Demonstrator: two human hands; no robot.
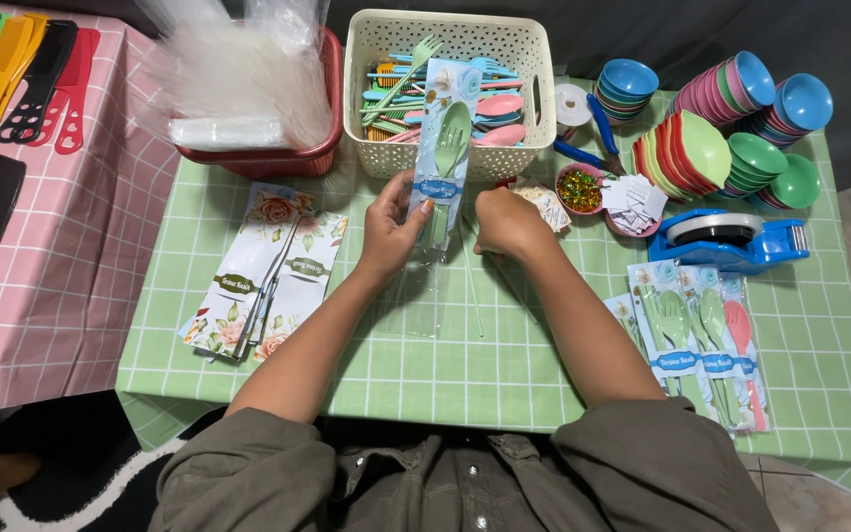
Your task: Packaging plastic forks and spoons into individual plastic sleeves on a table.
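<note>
Just in front of the white basket [448, 94], the left hand [389, 229] pinches a clear sleeve holding a green spoon and fork [442, 158], apparently mid-packing. The right hand [507, 222] is curled beside it; whether it grips anything is unclear. Open green worktop [425, 365] lies nearer the person.
</note>
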